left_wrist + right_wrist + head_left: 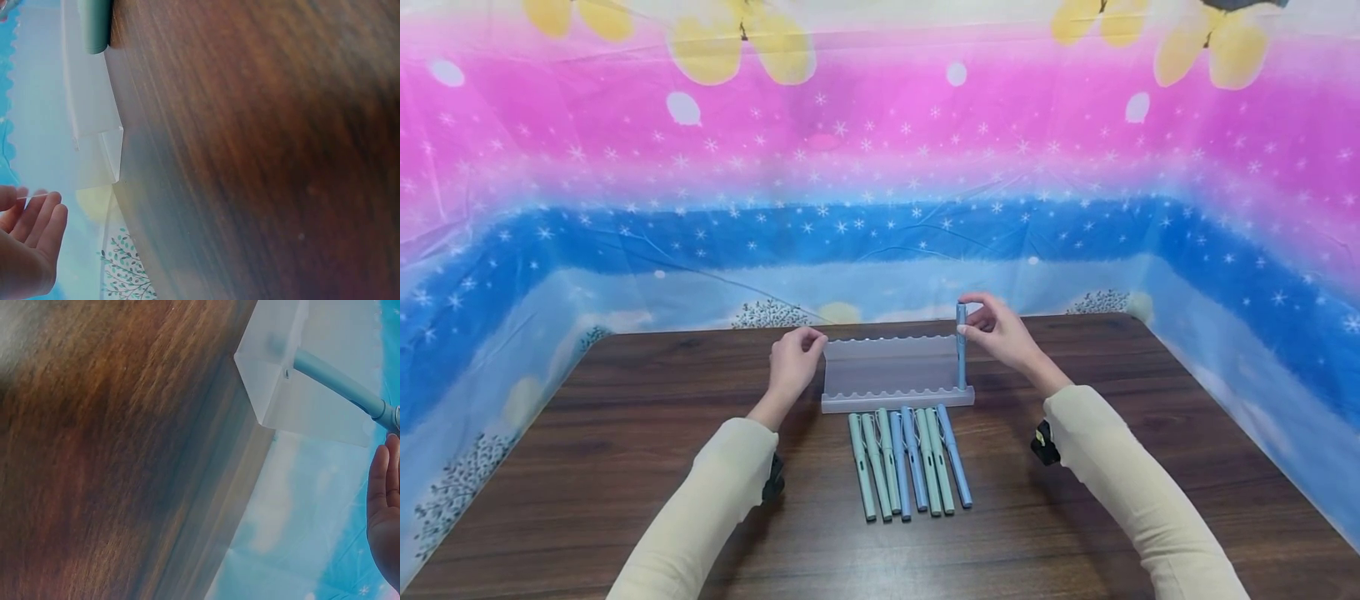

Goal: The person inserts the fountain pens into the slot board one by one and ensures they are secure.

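A frosted clear pen rack (891,403) with scalloped edges stands toward the back of the table. My left hand (795,364) pinches the upper left corner of its back panel; in the left wrist view the thumb and fingers (52,228) meet at the panel's edge. A blue pen (962,354) stands upright at the rack's right end, its lower end inside the front trough. Around the pen's upper part, the thumb and fingers of my right hand (1002,335) hold it. The right wrist view shows the pen's barrel (337,382) passing down into the trough.
In front of the rack lies a row of several capped pens, green ones (862,471) and blue ones (956,462), side by side. The brown wooden table (647,467) ends behind the rack at a patterned pink and blue cloth (880,225).
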`<state>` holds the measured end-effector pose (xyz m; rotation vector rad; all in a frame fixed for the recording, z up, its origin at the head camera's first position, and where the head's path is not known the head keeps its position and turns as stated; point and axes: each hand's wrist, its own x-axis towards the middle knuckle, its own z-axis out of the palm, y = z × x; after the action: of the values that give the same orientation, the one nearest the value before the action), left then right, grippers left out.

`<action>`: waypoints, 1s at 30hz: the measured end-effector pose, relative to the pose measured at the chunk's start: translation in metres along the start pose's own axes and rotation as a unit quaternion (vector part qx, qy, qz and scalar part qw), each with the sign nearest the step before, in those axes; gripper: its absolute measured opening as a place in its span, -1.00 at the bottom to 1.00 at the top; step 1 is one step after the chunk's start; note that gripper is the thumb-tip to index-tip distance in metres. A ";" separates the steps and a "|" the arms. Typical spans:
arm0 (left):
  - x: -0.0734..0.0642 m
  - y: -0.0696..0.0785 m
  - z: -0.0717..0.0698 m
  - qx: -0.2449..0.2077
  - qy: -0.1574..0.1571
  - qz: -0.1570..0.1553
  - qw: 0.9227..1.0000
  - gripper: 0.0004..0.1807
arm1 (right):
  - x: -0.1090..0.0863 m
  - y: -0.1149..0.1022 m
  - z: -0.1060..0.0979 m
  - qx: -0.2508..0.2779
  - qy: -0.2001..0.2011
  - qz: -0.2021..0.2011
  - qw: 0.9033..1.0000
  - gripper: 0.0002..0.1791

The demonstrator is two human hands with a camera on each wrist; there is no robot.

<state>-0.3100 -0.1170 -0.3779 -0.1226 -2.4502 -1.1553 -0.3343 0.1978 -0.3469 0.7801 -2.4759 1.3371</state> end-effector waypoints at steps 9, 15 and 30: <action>0.000 0.000 -0.001 -0.002 -0.001 -0.003 1.000 -0.83 | -0.007 -0.023 0.000 -0.007 -0.006 0.022 1.000 -0.56; 0.000 0.001 -0.001 -0.005 -0.002 -0.006 1.000 -0.84 | -0.007 -0.019 0.001 -0.016 -0.008 0.025 1.000 -0.55; 0.000 0.001 0.000 -0.007 -0.003 -0.011 1.000 -0.84 | 0.003 0.021 0.005 -0.032 -0.001 0.047 0.998 -0.52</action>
<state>-0.3099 -0.1169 -0.3772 -0.1043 -2.4547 -1.1817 -0.3482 0.2016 -0.3630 0.6587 -2.5711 1.2814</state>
